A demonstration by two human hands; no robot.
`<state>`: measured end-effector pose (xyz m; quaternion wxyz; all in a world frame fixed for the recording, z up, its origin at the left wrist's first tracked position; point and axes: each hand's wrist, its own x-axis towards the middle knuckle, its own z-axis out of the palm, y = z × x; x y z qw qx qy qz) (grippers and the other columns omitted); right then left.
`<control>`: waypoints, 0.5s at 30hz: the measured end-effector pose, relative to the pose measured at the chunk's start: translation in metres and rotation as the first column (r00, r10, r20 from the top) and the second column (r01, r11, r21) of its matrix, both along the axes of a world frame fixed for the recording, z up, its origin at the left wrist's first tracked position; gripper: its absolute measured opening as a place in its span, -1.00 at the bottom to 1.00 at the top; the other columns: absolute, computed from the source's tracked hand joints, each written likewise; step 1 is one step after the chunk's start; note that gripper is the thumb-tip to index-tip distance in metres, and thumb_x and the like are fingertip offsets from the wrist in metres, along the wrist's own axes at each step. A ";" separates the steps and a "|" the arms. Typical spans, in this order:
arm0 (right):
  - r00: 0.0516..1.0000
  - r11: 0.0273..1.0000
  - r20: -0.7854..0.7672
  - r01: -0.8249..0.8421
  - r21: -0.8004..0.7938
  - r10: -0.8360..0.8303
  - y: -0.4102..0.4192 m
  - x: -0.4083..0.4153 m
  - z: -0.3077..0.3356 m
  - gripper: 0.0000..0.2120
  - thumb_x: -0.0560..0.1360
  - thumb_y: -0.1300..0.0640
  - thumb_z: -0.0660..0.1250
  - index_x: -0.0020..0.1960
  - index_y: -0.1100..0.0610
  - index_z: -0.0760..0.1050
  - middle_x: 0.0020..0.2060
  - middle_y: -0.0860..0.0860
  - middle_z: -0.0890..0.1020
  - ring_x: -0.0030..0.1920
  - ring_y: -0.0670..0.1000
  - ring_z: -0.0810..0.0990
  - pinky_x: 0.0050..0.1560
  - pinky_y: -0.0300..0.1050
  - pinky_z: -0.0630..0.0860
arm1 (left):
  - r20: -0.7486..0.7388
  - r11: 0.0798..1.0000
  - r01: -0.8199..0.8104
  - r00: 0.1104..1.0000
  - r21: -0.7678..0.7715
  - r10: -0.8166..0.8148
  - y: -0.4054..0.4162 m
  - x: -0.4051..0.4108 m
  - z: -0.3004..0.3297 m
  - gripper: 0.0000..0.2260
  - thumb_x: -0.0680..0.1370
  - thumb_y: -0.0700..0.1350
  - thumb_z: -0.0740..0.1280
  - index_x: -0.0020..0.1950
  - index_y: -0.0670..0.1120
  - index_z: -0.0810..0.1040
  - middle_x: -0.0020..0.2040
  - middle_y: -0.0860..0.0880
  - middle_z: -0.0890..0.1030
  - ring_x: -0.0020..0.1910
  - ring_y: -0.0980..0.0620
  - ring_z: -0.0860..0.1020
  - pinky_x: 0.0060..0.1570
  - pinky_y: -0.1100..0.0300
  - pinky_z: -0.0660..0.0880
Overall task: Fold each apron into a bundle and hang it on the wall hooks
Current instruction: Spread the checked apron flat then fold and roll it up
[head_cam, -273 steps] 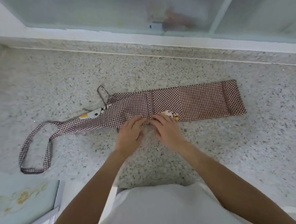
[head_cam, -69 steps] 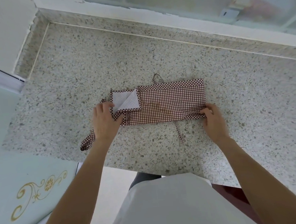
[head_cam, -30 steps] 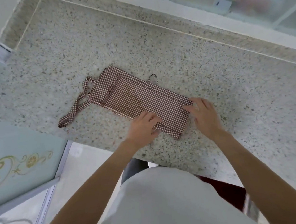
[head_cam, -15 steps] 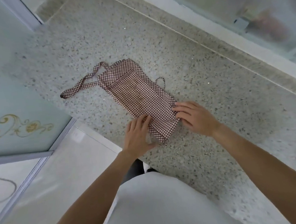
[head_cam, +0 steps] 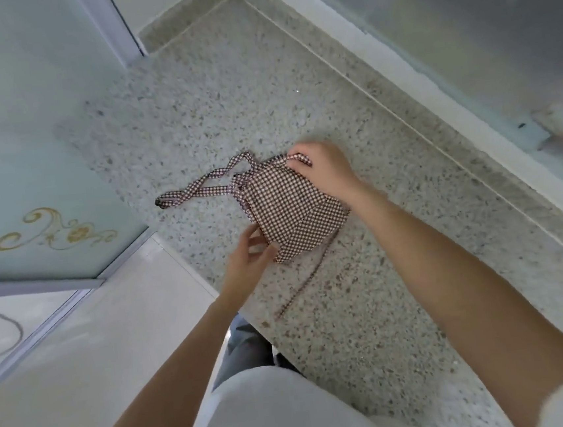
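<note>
The checked apron [head_cam: 291, 209] is lying folded into a compact bundle on the speckled stone desk [head_cam: 368, 308], near its front edge. Its neck strap [head_cam: 202, 190] is trailing off to the left, and a thin tie [head_cam: 301, 290] is running toward the person. The right hand [head_cam: 324, 171] is curling its fingers over the bundle's far edge, gripping the cloth there. The left hand [head_cam: 250, 261] is pinching the near corner between thumb and fingers. A frosted glass door [head_cam: 26, 151] with a gold scroll is standing at the left.
</note>
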<state>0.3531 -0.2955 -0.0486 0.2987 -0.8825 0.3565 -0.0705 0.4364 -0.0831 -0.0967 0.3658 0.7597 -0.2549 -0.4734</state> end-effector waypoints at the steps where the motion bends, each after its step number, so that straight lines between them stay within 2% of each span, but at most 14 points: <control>1: 0.998 1.000 -0.064 -0.001 -0.004 0.001 -0.005 0.011 -0.010 -0.78 0.54 0.05 0.27 0.08 0.13 0.58 -0.03 0.05 0.65 -0.01 0.06 0.58 -0.08 -0.15 0.39 | 0.027 1.000 -0.012 1.000 0.029 0.011 -0.003 0.004 0.000 -0.49 0.51 0.03 0.34 0.41 -0.03 0.28 0.12 0.05 0.56 -0.04 0.14 0.56 -0.03 0.24 0.51; 3: 0.990 0.999 -0.141 0.021 -0.027 -0.025 -0.011 0.029 -0.026 -0.78 0.55 0.07 0.26 0.09 0.15 0.58 -0.02 0.08 0.63 0.01 0.09 0.56 -0.10 -0.15 0.35 | 0.055 0.997 -0.006 0.998 0.076 0.002 -0.007 0.010 0.000 -0.53 0.52 0.03 0.34 0.38 -0.05 0.33 0.10 0.04 0.58 -0.07 0.14 0.54 -0.19 0.39 0.44; 6: 0.979 0.997 -0.192 0.059 -0.049 -0.067 -0.020 0.040 -0.041 -0.77 0.56 0.06 0.24 0.12 0.13 0.57 0.02 0.08 0.61 0.03 0.11 0.55 -0.04 -0.10 0.40 | 0.063 0.995 0.025 0.998 0.098 -0.031 -0.011 0.015 -0.004 -0.53 0.50 0.05 0.36 0.36 -0.04 0.34 0.05 0.07 0.58 -0.11 0.19 0.54 -0.24 0.45 0.39; 8: 0.973 0.993 -0.221 0.046 -0.113 -0.071 -0.023 0.045 -0.048 -0.77 0.56 0.03 0.23 0.12 0.10 0.56 0.00 0.06 0.62 0.01 0.11 0.56 -0.02 -0.08 0.41 | 0.055 0.993 0.031 0.998 0.114 -0.038 -0.011 0.016 -0.005 -0.54 0.50 0.07 0.35 0.35 -0.02 0.35 -0.01 0.13 0.56 -0.14 0.22 0.54 -0.23 0.43 0.43; 10: 0.965 0.982 -0.255 0.014 -0.189 -0.063 -0.024 0.049 -0.052 -0.77 0.56 0.00 0.22 0.10 0.08 0.55 -0.03 0.05 0.62 0.00 0.12 0.57 0.05 -0.01 0.42 | 0.070 0.995 -0.024 0.997 0.092 0.018 -0.011 0.018 -0.004 -0.56 0.50 0.07 0.35 0.32 -0.02 0.37 0.00 0.11 0.58 -0.14 0.18 0.57 -0.17 0.29 0.52; 11: 0.961 0.977 -0.269 0.003 -0.212 -0.061 -0.023 0.051 -0.053 -0.77 0.56 -0.02 0.21 0.10 0.07 0.54 -0.02 0.05 0.62 0.01 0.13 0.57 0.10 0.03 0.42 | 0.150 0.998 -0.050 0.988 0.025 0.045 -0.010 0.019 -0.003 -0.59 0.50 0.06 0.34 0.29 -0.04 0.37 0.02 0.07 0.58 -0.13 0.16 0.57 -0.14 0.22 0.54; 12: 0.957 0.975 -0.284 -0.005 -0.223 -0.060 -0.022 0.052 -0.054 -0.76 0.56 -0.03 0.21 0.10 0.06 0.53 0.00 0.05 0.61 0.04 0.12 0.56 0.15 0.07 0.40 | 0.303 0.997 -0.018 0.952 -0.075 0.040 -0.012 0.023 -0.003 -0.63 0.51 0.03 0.32 0.26 -0.06 0.39 0.04 0.04 0.56 -0.10 0.14 0.55 -0.09 0.18 0.55; 14: 0.955 0.977 -0.292 -0.018 -0.213 -0.046 -0.018 0.053 -0.057 -0.74 0.56 -0.05 0.20 0.13 0.06 0.51 0.07 0.04 0.58 0.10 0.11 0.53 0.20 0.10 0.35 | 0.636 0.954 0.204 0.771 -0.221 -0.018 -0.021 0.032 -0.004 -0.69 0.53 0.00 0.27 0.24 -0.07 0.43 0.13 0.01 0.52 0.07 0.08 0.49 0.10 0.10 0.48; 15: 0.963 0.978 -0.266 -0.016 -0.208 -0.041 -0.017 0.052 -0.059 -0.73 0.56 -0.07 0.20 0.14 0.06 0.49 0.11 0.04 0.57 0.12 0.11 0.52 0.21 0.11 0.35 | 0.743 0.916 0.334 0.667 -0.224 -0.061 -0.030 0.039 -0.005 -0.70 0.55 0.00 0.25 0.25 -0.06 0.44 0.20 0.01 0.51 0.20 0.06 0.44 0.23 0.07 0.40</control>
